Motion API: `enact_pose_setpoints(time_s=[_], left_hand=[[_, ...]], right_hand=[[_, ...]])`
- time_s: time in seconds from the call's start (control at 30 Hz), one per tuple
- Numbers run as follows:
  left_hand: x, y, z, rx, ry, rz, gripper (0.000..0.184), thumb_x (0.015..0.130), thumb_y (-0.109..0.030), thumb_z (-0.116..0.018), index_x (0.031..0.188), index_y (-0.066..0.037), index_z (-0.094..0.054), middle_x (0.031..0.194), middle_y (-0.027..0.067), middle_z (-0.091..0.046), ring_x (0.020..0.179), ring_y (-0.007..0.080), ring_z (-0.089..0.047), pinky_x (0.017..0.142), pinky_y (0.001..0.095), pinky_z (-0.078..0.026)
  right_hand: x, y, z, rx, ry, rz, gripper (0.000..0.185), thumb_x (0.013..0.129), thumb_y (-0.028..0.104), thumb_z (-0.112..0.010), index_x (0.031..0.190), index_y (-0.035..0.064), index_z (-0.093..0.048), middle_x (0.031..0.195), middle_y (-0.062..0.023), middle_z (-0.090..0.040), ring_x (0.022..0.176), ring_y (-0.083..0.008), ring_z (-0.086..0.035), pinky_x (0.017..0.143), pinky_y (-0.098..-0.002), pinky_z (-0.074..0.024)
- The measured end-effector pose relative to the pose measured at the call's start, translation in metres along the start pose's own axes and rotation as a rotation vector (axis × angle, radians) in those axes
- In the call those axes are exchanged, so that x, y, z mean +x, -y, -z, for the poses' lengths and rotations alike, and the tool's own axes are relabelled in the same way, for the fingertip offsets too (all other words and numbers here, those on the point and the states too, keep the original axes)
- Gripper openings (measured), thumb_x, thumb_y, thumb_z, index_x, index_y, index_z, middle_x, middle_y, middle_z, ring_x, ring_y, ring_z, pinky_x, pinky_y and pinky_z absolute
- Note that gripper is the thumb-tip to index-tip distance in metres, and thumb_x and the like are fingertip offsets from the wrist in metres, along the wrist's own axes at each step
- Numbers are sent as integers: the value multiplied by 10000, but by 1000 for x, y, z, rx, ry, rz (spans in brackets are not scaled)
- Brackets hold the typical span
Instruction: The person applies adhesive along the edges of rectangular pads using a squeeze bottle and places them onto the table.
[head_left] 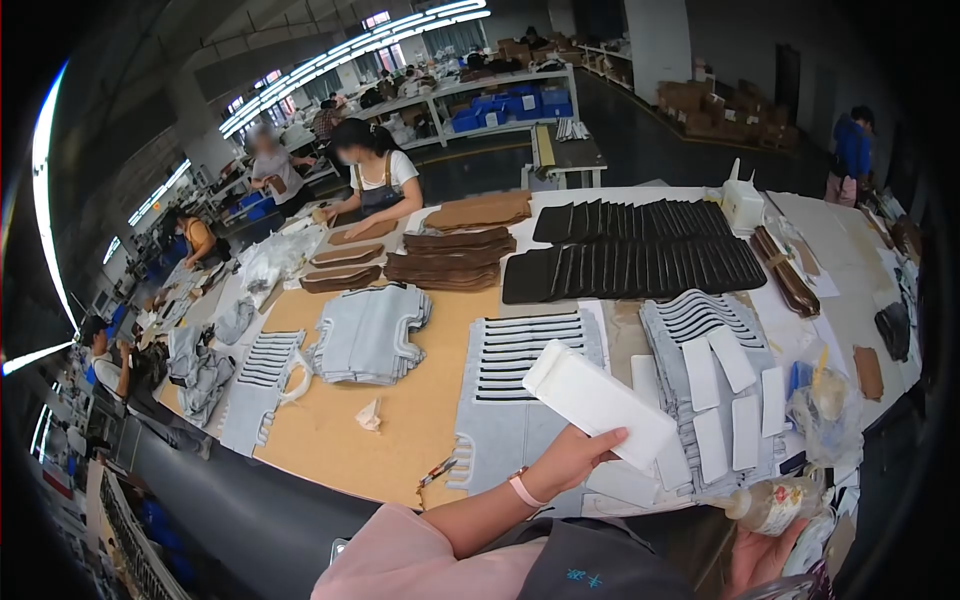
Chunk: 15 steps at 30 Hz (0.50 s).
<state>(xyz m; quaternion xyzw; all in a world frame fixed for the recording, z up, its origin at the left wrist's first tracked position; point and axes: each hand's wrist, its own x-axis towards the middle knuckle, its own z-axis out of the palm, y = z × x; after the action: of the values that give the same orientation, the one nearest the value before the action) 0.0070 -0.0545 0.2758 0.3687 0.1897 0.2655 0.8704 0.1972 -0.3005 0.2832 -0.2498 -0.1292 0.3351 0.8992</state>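
My left hand (583, 458), with a pink band at the wrist, is closed on a long white rectangular piece (600, 402). It pinches the near end, thumb on top, and the piece is tilted above the table. My right hand (762, 556) is closed around a clear squeeze bottle (775, 507) with a flowered label, its nozzle pointing left. Below the white piece lies a grey panel (520, 425) with dark-edged slots. To its right, several white strips (745, 432) rest on a stack of slotted grey panels (700, 312).
Rows of black pieces (640, 265) and stacked brown pieces (450, 262) lie farther back. A grey stack (370, 335) and a roll of tape (297, 380) are on the left. A plastic bag (828, 415) lies at right. A co-worker (378, 180) stands across the table.
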Motion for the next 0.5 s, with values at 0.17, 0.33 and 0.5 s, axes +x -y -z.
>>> enact_pose_setpoints(time_s=[0.17, 0.33, 0.5], left_hand=[[-5, -5, -9, -37, 62, 30, 382, 852, -101, -551, 1198, -3, -419, 1133, 90, -522, 1029, 195, -530, 865, 330, -466], [-7, -6, -12, -48, 87, 59, 410, 842, -97, -564, 1208, -1, -405, 1147, 94, -513, 1043, 189, -525, 858, 316, -463], [-10, -9, -17, -24, 77, 55, 398, 839, -96, -567, 1197, -2, -420, 1138, 87, -522, 1031, 184, -529, 850, 307, -462]], right_hand=[[-1, 2, -5, -11, 64, 22, 526, 887, 352, -469, 1308, 80, -309, 1275, -119, -422, 1152, -267, -440, 945, -431, -407], [-1, 4, -4, -46, 37, 42, 545, 880, 370, -475, 1310, 78, -310, 1269, -118, -426, 1161, -278, -425, 960, -426, -391], [1, 5, -18, 38, 28, 21, 559, 871, 356, -495, 1314, 74, -305, 1277, -134, -414, 1171, -288, -413, 959, -430, -396]])
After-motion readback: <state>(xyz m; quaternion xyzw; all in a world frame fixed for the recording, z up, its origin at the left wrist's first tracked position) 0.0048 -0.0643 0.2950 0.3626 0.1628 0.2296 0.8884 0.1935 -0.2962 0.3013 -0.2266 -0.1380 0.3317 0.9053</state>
